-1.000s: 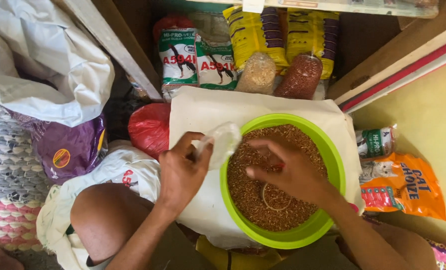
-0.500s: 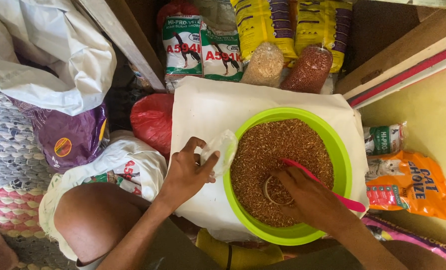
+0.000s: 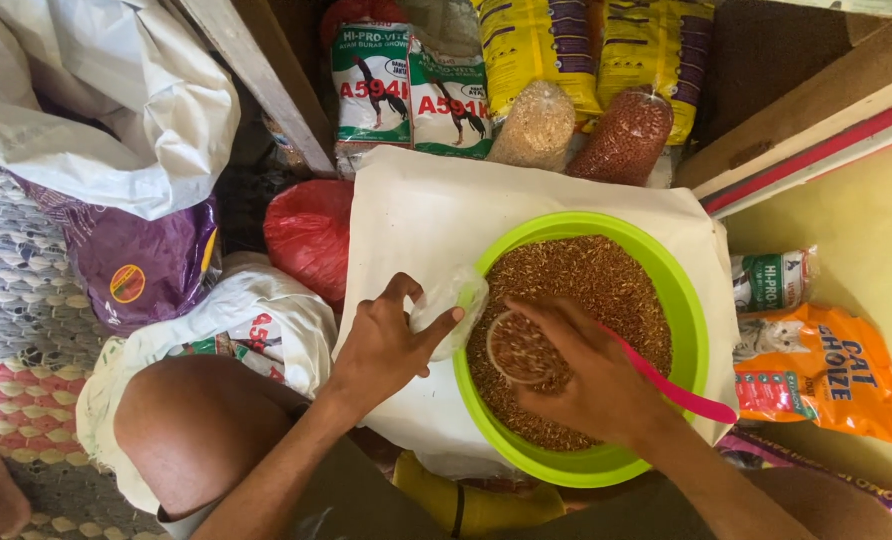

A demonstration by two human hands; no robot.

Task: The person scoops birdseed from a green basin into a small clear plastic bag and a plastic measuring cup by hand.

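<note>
Fingers of the right hand now grip a pink-handled scoop lifted full from the green bowl of brown grain, beside the clear bag the left hand pinches open — orange packet right, yellow sacks above.

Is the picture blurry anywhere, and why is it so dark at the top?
Head view: the green bowl, grain and both hands, left and right, look sharp; the shelf corner at the top lies in deep shadow; soft, even light, no strong glare.
</note>
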